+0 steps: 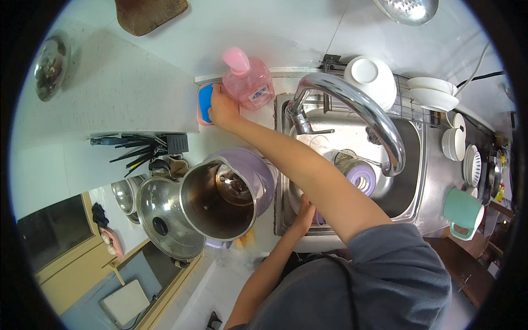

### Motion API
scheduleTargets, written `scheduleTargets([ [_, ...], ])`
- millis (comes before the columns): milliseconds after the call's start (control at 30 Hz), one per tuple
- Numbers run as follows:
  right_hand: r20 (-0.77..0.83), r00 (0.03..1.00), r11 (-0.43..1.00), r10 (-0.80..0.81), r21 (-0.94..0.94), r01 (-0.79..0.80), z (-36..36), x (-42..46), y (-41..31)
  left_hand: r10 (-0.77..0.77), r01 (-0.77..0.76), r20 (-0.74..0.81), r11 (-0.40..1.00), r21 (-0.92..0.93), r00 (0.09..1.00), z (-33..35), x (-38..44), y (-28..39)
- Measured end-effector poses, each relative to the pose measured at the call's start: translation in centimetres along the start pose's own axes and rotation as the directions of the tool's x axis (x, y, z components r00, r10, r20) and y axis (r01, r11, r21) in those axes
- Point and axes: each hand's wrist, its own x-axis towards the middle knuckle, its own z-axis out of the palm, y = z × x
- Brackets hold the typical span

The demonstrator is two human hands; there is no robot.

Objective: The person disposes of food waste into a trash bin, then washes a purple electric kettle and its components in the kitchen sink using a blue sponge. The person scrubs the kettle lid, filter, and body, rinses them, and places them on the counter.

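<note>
My right hand (pixel 225 108) reaches across to a shallow pink tray (pixel 202 120) and has its fingers on a blue sponge (pixel 204 103) lying there. Beside that hand stands a pink pump bottle (pixel 258 84) with liquid in it. My left hand (pixel 305 216) is at the near left rim of the steel sink (pixel 402 206), its fingers curled on a purple piece (pixel 318 218) mostly hidden by my right forearm. Inside the basin is a purple ring-shaped part with a steel body (pixel 361 180). A thin stream of water falls from the curved chrome faucet (pixel 354 97).
Left of the sink an open purple kettle with a steel interior (pixel 218 198) is tipped towards me in view. Near it are a glass pot lid (pixel 165 222) and a black utensil holder (pixel 177 143). White bowls (pixel 369 78) rest on a wire rack; a green mug (pixel 462 210) stands right.
</note>
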Motion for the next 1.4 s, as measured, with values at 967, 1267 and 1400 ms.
scheduleTargets([
  [967,0.069,0.936,0.88,0.344,0.325,-0.347,-27.9,-27.0,12.5,0.581,-0.465,-0.232,0.787,0.405,0.78,11.8,2.2,9.4],
  [1267,-0.053,0.941,0.887,0.334,0.356,-0.295,-24.2,-26.7,13.5,0.246,-0.204,-0.159,0.949,0.239,0.956,9.4,3.5,9.5],
  [1400,-0.235,0.971,0.989,0.047,-0.126,-0.078,-24.5,-24.7,6.6,0.325,-0.244,-0.274,0.925,0.292,0.905,7.2,4.9,7.0],
])
